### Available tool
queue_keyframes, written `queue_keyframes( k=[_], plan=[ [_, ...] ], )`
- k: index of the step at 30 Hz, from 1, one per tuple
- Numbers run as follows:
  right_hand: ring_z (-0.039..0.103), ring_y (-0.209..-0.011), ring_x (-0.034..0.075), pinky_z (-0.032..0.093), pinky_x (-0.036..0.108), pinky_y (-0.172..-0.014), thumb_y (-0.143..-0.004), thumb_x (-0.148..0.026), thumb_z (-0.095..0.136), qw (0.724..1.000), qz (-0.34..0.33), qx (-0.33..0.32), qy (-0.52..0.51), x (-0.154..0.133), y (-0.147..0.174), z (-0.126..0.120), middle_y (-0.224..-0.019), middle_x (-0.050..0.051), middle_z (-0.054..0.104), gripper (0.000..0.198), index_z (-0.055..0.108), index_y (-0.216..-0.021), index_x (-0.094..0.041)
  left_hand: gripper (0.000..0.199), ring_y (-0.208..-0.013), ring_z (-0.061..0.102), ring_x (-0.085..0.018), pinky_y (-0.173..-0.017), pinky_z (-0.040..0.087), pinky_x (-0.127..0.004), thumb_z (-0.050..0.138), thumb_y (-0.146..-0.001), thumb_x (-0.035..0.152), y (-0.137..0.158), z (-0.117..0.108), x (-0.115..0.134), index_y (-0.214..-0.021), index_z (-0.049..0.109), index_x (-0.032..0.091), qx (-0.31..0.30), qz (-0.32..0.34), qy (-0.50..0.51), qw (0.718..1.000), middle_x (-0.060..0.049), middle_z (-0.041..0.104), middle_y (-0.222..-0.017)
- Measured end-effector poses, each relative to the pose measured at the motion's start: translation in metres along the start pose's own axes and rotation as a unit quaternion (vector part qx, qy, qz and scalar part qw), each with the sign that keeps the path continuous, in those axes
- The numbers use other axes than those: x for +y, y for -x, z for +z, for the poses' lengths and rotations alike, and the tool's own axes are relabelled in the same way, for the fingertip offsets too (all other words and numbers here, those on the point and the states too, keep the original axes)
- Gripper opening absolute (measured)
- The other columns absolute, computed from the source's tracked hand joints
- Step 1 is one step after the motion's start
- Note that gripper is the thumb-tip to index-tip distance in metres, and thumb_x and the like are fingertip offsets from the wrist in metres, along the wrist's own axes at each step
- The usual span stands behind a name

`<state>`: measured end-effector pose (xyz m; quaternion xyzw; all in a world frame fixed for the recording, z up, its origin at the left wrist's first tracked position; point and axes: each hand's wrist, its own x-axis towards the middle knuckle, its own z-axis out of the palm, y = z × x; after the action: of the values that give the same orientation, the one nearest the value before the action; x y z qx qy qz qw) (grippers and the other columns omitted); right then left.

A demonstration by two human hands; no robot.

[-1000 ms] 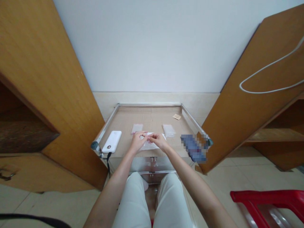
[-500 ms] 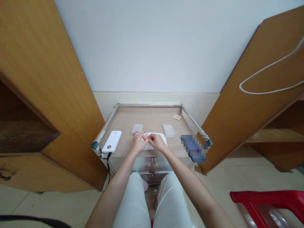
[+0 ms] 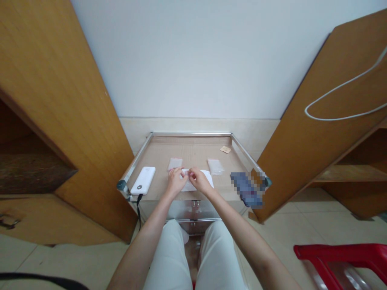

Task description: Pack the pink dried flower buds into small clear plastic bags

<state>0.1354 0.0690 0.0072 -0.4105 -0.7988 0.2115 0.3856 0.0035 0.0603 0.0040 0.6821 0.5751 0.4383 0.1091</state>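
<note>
My left hand (image 3: 176, 181) and my right hand (image 3: 198, 179) meet over a white sheet (image 3: 189, 187) near the front of the small table. The fingers of both are bent and pinched together. Something small and pinkish shows at the fingertips, too small to name. A pack of clear plastic sleeves (image 3: 175, 163) lies just beyond my left hand, with pink bits along its near edge. Another stack of clear sleeves (image 3: 215, 166) is beyond my right hand.
On the left of the table (image 3: 193, 148) lies a white power bank (image 3: 143, 180) with a black cable. A blurred dark phone-like object (image 3: 246, 189) is at the right, a small tan card (image 3: 225, 149) farther back. Wooden cabinets flank the table; a red stool (image 3: 341, 251) stands lower right.
The fingertips have shifted slightly, with my right hand's fingers a little more raised. Both hands stay over the white sheet. The other things lie as before.
</note>
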Motion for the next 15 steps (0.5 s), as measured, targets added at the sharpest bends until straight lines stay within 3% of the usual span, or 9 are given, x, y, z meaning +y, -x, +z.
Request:
queue_keyframes(
  k=[4,8,11,15],
  plan=[
    [0.054,-0.079,0.013,0.039,0.023,-0.07,-0.071,-0.007,0.046,0.997,-0.039,-0.063,0.003,-0.002,-0.002,-0.003,-0.088,0.006,0.059,0.017,0.06,-0.075,-0.016,0.01,-0.096,0.053,-0.02,-0.091,0.032,-0.041,0.049,-0.063,0.015,-0.001,0.0,-0.001,-0.053,0.049,0.018,-0.015,0.004,-0.005,1.0,-0.008,0.061,-0.101],
    [0.055,-0.071,0.012,0.04,0.023,-0.067,-0.071,-0.012,0.052,0.993,-0.042,-0.111,0.01,0.003,-0.004,-0.004,-0.076,0.005,0.061,0.011,0.062,-0.073,-0.014,0.01,-0.098,0.051,-0.018,-0.092,0.032,-0.038,0.048,-0.064,0.014,-0.001,-0.001,-0.002,-0.054,0.05,0.018,-0.038,0.015,0.003,0.999,-0.006,0.06,-0.101],
    [0.054,-0.066,0.011,0.041,0.022,-0.063,-0.069,-0.014,0.056,0.993,-0.035,-0.117,-0.004,0.01,-0.005,-0.005,-0.078,0.005,0.061,0.014,0.063,-0.081,-0.014,0.008,-0.1,0.05,-0.017,-0.092,0.032,-0.036,0.049,-0.066,0.017,0.001,-0.008,0.0,-0.07,0.055,0.017,-0.081,0.034,0.021,0.996,-0.006,0.058,-0.104],
    [0.055,-0.066,0.011,0.043,0.023,-0.062,-0.062,-0.018,0.064,0.993,-0.016,-0.117,-0.013,0.021,-0.005,-0.004,-0.087,0.006,0.06,0.026,0.062,-0.088,-0.014,0.053,-0.109,0.043,-0.021,-0.095,0.029,-0.038,0.06,-0.061,0.034,0.005,-0.021,0.004,-0.109,0.047,0.018,-0.176,0.073,0.003,0.982,-0.007,0.051,-0.115]
  ],
)
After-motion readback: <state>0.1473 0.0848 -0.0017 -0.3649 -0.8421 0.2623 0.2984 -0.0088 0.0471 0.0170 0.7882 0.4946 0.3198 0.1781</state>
